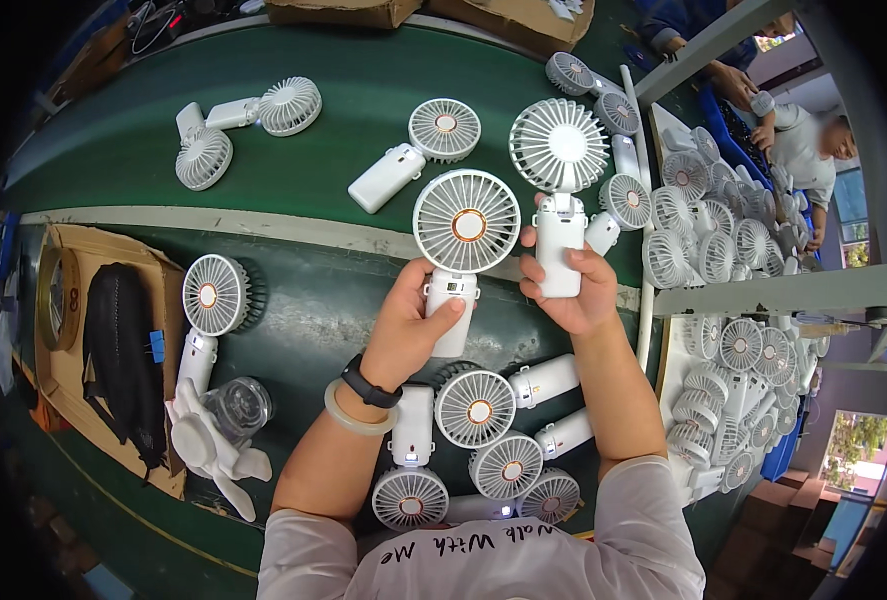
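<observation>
Pointing away lengthwise: fan [464,260] in left hand [411,322]

left hand [409,318] with fingers hidden behind fan [463,250], cardboard box [341,12] cut off above

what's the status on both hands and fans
Left hand gripping white round plastic fan with orange-ringed hub. Right hand holding another white round plastic fan. More white fans lying nearby, none blocking either hand.

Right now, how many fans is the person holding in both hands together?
2: an orange-ringed fan in the left hand, and a plain-hubbed fan in the right hand.
</observation>
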`<state>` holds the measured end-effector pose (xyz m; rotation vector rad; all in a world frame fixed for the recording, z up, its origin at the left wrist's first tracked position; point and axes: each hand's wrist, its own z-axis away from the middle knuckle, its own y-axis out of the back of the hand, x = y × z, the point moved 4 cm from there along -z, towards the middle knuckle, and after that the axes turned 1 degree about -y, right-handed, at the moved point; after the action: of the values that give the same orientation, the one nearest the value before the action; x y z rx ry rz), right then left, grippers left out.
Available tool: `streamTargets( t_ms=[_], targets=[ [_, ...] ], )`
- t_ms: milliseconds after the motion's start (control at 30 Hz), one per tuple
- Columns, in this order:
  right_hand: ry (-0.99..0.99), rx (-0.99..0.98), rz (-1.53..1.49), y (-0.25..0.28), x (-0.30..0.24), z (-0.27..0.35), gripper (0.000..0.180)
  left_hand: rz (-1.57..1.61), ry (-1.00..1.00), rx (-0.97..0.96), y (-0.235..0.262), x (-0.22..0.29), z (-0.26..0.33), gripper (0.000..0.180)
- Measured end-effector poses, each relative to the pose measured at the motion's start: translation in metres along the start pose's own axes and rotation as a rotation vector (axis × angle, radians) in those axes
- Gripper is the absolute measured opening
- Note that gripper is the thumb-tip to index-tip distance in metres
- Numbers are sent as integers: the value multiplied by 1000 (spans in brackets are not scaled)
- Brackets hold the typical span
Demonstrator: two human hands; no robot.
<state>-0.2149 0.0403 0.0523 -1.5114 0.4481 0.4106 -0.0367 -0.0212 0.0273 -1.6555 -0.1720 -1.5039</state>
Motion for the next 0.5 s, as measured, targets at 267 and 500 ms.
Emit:
streamTargets(
  t_ms=[267,500],
  targets=[
    [19,-41,57,-10,-11,12,67,15,-66,-13,-4,3,-2,42],
    [-4,-69,63,-15,-5,21,69,0,-95,-37,-2,1,-1,47]
  ],
)
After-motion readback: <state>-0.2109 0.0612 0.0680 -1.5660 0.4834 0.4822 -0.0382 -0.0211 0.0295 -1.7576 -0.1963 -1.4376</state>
